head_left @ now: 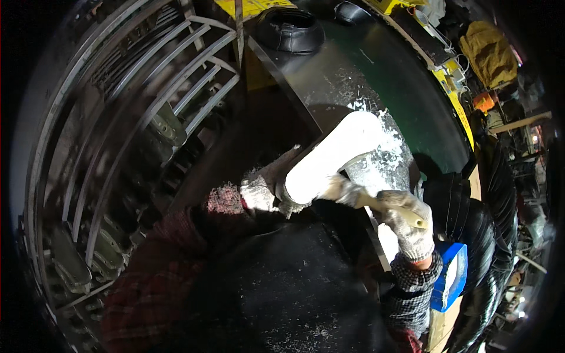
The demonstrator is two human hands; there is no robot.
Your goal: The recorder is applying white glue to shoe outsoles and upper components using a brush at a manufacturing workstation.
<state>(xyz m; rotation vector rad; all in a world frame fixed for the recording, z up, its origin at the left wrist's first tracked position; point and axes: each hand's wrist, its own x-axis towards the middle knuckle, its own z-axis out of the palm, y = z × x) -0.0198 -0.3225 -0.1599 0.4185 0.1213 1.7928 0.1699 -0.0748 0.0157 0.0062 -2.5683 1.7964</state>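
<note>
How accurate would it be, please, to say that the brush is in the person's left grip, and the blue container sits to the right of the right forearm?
Not quite: the head view shows the brush in the person's gloved right grip, not the left. The blue container does sit to the right of the right forearm.

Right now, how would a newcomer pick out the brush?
Find the dark tabletop, then the gloved right hand below it in the picture. That hand grips the brush, bristles at the lower end of the glaring white piece. Unlike the piece or blue container, it has a tan handle with a hole.
</note>
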